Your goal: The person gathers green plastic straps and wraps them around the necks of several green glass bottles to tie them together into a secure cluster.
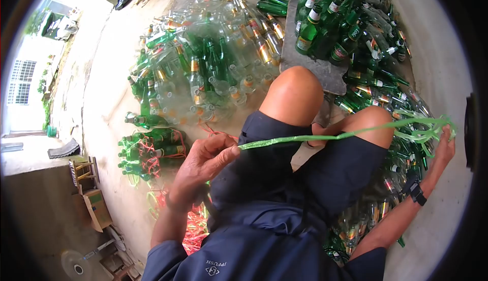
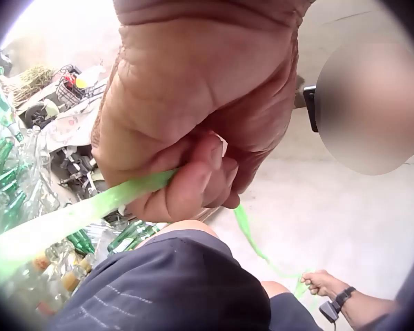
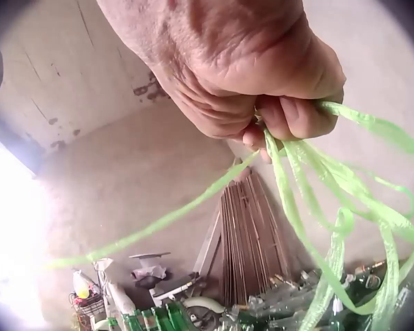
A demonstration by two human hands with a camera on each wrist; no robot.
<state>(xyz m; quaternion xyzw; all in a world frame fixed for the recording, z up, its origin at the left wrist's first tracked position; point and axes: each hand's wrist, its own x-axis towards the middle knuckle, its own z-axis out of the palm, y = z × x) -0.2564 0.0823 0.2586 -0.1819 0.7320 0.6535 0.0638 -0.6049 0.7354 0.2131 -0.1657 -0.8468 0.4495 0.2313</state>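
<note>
A green plastic strap (image 1: 305, 138) stretches across the seated person's knees from hand to hand. The left hand (image 1: 211, 159) pinches one end between thumb and curled fingers; in the left wrist view the strap (image 2: 96, 207) passes through those fingers. Out at the right, beside the wall, the right hand (image 1: 446, 149) grips the other part. Several loose loops of the strap (image 3: 331, 186) hang from its fingers in the right wrist view. Left of the left hand lies a bundle of green bottles (image 1: 152, 146) tied with red strap.
Many clear and green bottles (image 1: 208, 62) cover the floor ahead. Green bottles stand on a grey board (image 1: 292, 60) near the knees, with more piled along the right wall (image 1: 432, 42). A red strap heap (image 1: 195, 227) lies by the left hip. A cardboard box (image 1: 96, 210) stands far left.
</note>
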